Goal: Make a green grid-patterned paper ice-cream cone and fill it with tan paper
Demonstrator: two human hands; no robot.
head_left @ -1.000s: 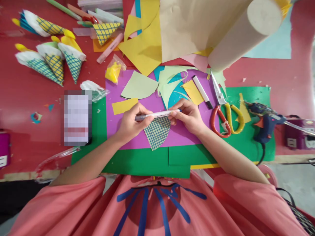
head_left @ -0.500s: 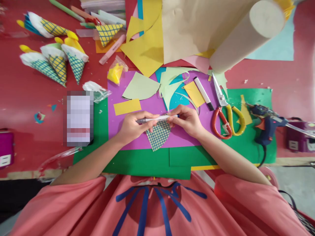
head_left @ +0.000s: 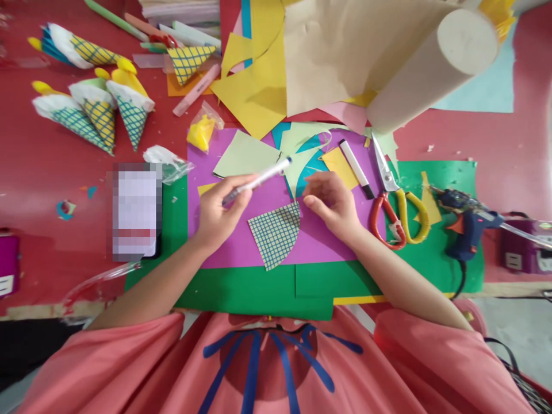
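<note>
A white-and-grey pen [head_left: 269, 172] is held between the thumb and fingers of my left hand [head_left: 224, 208], its blue tip pointing up and right. My right hand [head_left: 330, 202] is apart from the pen, fingers curved and thumb separate, with nothing seen between them. Below and between both hands, a fan-shaped piece of blue-gridded paper [head_left: 276, 234] lies flat on the purple sheet [head_left: 228, 247]. Pale green paper [head_left: 245, 154] lies behind my left hand, and a yellow rectangle [head_left: 340, 167] lies behind my right.
Scissors [head_left: 390, 198], a capped marker [head_left: 356, 168] and a glue gun [head_left: 468, 227] lie to the right. A phone [head_left: 135, 213] and several gridded cones [head_left: 131, 115] are at left. A white roll [head_left: 435, 72] stands at the back right.
My right hand has let go of the pen and moved slightly right. My left hand has drawn back left, tilting the pen upward. More of the gridded paper shows.
</note>
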